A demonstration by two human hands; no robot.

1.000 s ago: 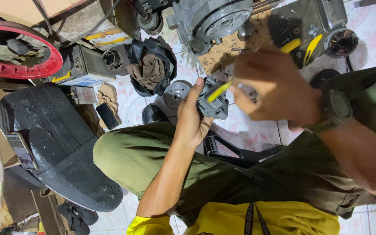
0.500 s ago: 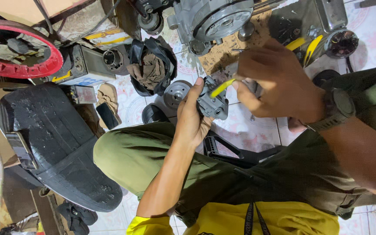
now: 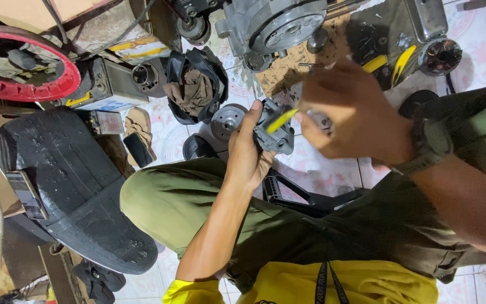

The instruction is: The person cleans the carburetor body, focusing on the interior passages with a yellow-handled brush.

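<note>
My left hand (image 3: 246,155) is closed around a small grey metal engine part (image 3: 275,135), held above my knee. My right hand (image 3: 355,112), blurred and with a dark watch on its wrist, grips a yellow-handled tool (image 3: 281,120). The tool's tip rests against the top of the part. Both hands meet over the tiled floor, in front of my olive trousers (image 3: 175,197) and yellow shirt.
A black motorcycle seat (image 3: 68,186) lies at the left, with a red wheel rim (image 3: 57,84) above it. A grey engine casing (image 3: 277,22) stands at the top. A black bag holding a brown rag (image 3: 195,93), a round metal disc (image 3: 227,121) and a sandal (image 3: 139,121) lie nearby.
My right hand has shifted slightly and turned the yellow tool a little against the part. My left hand keeps the part in the same place.
</note>
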